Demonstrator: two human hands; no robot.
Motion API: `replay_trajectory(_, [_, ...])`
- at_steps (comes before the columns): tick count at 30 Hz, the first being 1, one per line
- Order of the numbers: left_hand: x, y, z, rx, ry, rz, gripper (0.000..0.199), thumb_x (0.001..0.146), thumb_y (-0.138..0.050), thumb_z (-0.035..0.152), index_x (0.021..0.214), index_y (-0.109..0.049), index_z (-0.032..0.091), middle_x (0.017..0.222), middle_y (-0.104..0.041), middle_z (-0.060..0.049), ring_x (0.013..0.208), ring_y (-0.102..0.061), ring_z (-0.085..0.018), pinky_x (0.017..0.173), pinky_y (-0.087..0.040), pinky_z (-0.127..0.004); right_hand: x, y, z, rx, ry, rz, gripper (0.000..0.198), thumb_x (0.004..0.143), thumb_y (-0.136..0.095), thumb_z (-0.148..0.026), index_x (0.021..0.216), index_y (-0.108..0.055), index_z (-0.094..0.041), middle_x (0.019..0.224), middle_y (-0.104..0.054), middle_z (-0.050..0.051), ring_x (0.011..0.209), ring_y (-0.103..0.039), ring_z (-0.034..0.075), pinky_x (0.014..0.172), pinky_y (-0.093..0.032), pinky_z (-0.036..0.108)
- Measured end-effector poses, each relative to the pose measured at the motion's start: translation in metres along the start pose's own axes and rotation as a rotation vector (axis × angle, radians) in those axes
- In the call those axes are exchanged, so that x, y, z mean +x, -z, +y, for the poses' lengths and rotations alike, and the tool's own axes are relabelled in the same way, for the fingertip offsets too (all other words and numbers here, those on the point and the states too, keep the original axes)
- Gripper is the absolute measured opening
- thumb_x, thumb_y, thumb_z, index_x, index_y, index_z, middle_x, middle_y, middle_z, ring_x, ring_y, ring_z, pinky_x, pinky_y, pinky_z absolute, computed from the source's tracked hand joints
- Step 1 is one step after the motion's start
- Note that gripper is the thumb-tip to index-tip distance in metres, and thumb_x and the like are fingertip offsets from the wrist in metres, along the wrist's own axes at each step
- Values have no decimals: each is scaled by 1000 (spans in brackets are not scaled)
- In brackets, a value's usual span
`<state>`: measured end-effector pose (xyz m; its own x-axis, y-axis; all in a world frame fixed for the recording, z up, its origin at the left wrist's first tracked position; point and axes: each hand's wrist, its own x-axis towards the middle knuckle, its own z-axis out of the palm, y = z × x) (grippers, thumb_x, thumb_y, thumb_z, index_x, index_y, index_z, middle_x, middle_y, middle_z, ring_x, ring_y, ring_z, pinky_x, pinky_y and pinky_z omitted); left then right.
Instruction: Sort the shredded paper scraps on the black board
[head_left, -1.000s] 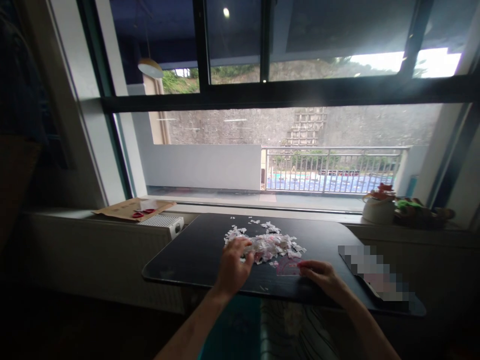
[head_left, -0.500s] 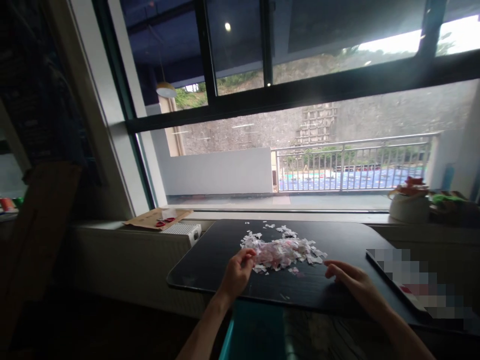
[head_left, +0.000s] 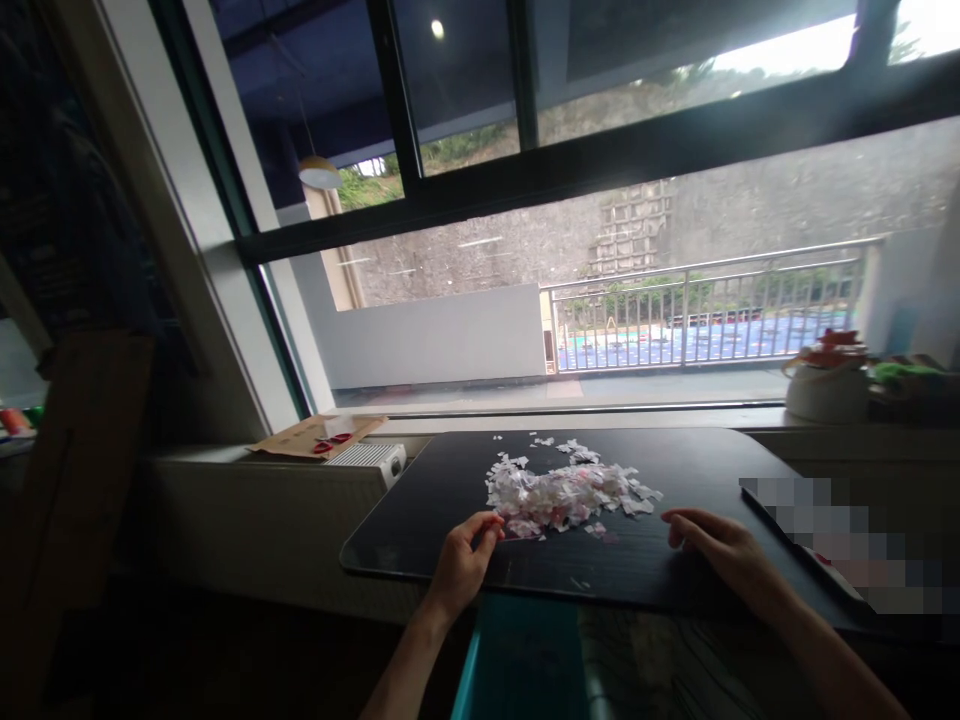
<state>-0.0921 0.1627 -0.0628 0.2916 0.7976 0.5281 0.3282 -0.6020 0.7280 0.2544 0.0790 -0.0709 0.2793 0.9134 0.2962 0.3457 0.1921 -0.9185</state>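
Note:
A loose heap of small torn paper scraps (head_left: 566,492), white with pink patches, lies on the black table (head_left: 420,510). At the heap's near left edge is my left hand (head_left: 466,552), its thumb and index finger pinched together. What sits between those fingertips, if anything, is too small to make out. My right hand (head_left: 716,548) rests over the table to the right of the heap, apart from it. Its fingers are loosely bent and hold nothing visible. A few stray scraps (head_left: 600,532) lie just in front of the heap.
A pixelated flat item (head_left: 832,545) lies at the table's right side. Red-handled scissors (head_left: 330,443) rest on brown paper (head_left: 281,440) on the sill at left. A white pot (head_left: 825,392) stands on the right sill. Below the table edge is a teal bin (head_left: 525,660).
My left hand has drawn slightly toward me from the heap's left side to its near edge. The right hand's fingers have curled in a little. The camera view has shifted slightly.

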Motion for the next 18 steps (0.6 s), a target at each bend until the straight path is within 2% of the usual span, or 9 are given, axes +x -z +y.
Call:
replay_trajectory(11, [-3, 3, -1, 17, -1, -26, 20, 88, -53, 32, 89, -68, 18, 76, -70, -3, 74, -67, -20, 71, -51, -27, -1, 1, 1, -10, -13, -8, 46, 73, -62, -59, 87, -76, -18, 67, -69, 4, 64, -60, 17, 64, -50, 25])
replay_trajectory(18, [-7, 5, -8, 97, -6, 32, 22, 88, -51, 32, 92, -67, 18, 80, -71, -5, 78, -67, -22, 75, -51, -32, -1, 2, 2, 20, -18, -18, 46, 72, -63, -58, 88, -75, -17, 67, -69, 3, 64, -60, 17, 64, -50, 24])
